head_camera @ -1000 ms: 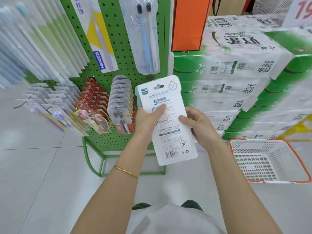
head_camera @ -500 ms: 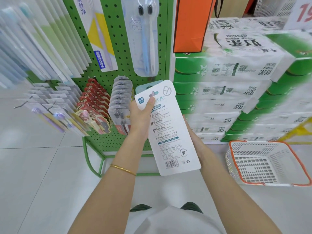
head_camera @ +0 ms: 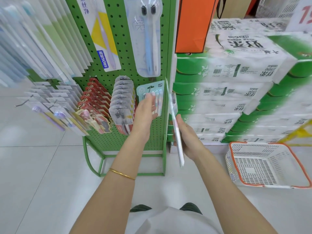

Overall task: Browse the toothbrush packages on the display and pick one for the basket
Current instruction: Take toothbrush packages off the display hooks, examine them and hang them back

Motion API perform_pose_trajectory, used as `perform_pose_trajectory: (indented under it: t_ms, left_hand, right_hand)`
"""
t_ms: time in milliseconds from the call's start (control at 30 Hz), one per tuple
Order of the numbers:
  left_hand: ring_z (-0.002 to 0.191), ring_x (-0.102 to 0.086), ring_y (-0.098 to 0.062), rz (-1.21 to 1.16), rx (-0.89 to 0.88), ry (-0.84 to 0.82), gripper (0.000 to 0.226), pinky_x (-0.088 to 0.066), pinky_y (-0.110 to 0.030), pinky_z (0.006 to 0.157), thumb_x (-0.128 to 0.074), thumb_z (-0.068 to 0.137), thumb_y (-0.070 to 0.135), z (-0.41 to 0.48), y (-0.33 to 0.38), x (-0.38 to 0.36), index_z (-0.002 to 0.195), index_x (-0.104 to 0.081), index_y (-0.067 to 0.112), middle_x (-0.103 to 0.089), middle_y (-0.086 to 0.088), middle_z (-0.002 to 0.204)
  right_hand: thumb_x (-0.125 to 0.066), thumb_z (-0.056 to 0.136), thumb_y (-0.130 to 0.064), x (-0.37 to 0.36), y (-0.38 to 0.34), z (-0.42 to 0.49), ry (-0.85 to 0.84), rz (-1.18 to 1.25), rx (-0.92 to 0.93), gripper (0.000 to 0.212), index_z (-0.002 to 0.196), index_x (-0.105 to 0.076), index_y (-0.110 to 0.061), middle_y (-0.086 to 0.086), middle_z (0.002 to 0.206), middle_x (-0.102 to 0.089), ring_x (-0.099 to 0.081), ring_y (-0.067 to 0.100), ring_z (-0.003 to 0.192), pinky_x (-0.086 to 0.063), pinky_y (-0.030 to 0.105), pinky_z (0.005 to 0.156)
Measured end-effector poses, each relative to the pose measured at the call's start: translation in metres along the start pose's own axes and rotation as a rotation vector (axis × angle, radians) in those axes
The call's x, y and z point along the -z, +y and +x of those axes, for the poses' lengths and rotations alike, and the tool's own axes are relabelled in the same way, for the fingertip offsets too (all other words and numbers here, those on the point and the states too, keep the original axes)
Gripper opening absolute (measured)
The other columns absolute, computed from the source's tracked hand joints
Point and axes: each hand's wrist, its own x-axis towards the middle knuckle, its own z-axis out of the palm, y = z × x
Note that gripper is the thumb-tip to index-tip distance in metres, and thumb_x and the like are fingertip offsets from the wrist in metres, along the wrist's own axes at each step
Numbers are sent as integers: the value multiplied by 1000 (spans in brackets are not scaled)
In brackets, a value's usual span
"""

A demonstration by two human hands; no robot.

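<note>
right hand point(head_camera: 187, 140) grips a toothbrush pack point(head_camera: 173, 102) edge-on by the rack point(head_camera: 118, 48); left hand point(head_camera: 146, 110), fingers loose and empty, hovers at a hanging teal pack point(head_camera: 152, 87); basket point(head_camera: 231, 164) stands right.

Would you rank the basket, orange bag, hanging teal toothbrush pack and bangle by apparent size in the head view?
1. basket
2. orange bag, cut off at the top edge
3. teal toothbrush pack, partly hidden
4. bangle

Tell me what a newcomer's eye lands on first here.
The green pegboard rack crowded with hanging toothbrush packs fills the upper left. Before it the right hand holds a toothbrush package edge-on, the open left hand beside it. A white orange-rimmed basket sits on the floor, lower right.
</note>
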Motion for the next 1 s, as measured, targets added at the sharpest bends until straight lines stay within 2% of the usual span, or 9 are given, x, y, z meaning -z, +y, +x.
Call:
perform_pose_trajectory:
  t_ms: [67, 167, 233, 333, 500, 667, 767, 867, 1000]
  left_hand:
    - [102, -63, -15, -107, 39, -48, 53, -52, -34, 91, -26, 99, 51, 0, 2, 6, 120, -59, 15, -64, -4, 116]
    - [92, -66, -18, -15, 12, -57, 36, -54, -35, 82, -39, 98, 47, 1, -1, 15, 99, -63, 20, -70, -1, 100]
    - [79, -57, -24, 107, -13, 28, 28, -46, -36, 72, -52, 91, 43, 5, -10, 22, 92, -61, 16, -63, -7, 90]
    - [73, -45, -22, 168, 16, 172, 14, -35, -33, 64, -50, 95, 22, 10, -20, 33, 83, -56, 18, -53, -12, 83]
    - [74, -48, -19, 247, 64, 241, 17, -37, -32, 64, -46, 97, 22, 23, -29, 44, 95, -58, 10, -56, -8, 85]
    - [60, -46, -14, 363, 56, 259, 15, -38, -29, 54, -45, 96, 15, 33, -31, 48, 99, -58, 9, -56, -1, 75]
    - [87, -60, -18, 440, -17, 272, 32, -54, -39, 76, -48, 89, 12, 36, -36, 53, 120, -55, 15, -63, -4, 107]
    - [110, -52, -24, 569, -102, 320, 39, -47, -44, 94, -51, 86, 8, 38, -38, 56, 125, -53, 12, -54, -9, 122]
    - [114, -46, -24, 649, -176, 340, 39, -41, -39, 99, -51, 87, 1, 38, -33, 55, 125, -53, 6, -49, -12, 124]
  right_hand:
    - [-53, 91, -48, 3, 1, 2, 148, -103, 61, 38, 105, -54, -13, -2, 81, -64, -61, 5, 62, -48, 17, 52]
    - [-61, 90, -37, 5, 11, 14, 255, -243, 157, 30, 108, -50, -15, 1, 91, -60, -62, 12, 75, -49, 20, 62]
    - [-61, 91, -30, 2, 17, 19, 265, -315, 196, 20, 103, -50, -18, 2, 93, -62, -61, 17, 84, -50, 27, 72]
    - [-63, 90, -25, -3, 23, 26, 220, -349, 200, 19, 103, -51, -18, 5, 101, -65, -63, 18, 91, -51, 31, 79]
    - [-54, 96, -20, -10, 29, 37, 176, -364, 136, 2, 95, -54, -18, 0, 93, -64, -62, 14, 82, -51, 31, 76]
    - [-52, 97, -19, -14, 32, 51, 207, -391, 136, 7, 90, -52, -20, 10, 97, -63, -59, 21, 86, -50, 38, 82]
    - [-52, 97, -19, -14, 36, 58, 190, -403, 121, 6, 91, -52, -18, 12, 100, -63, -60, 23, 88, -50, 40, 82]
    - [-52, 97, -20, -14, 41, 62, 169, -409, 119, 6, 91, -51, -21, 8, 100, -62, -61, 20, 89, -50, 35, 80]
    - [-51, 97, -20, -12, 51, 63, 181, -381, 126, 4, 93, -52, -21, 9, 102, -62, -60, 20, 90, -50, 37, 82]
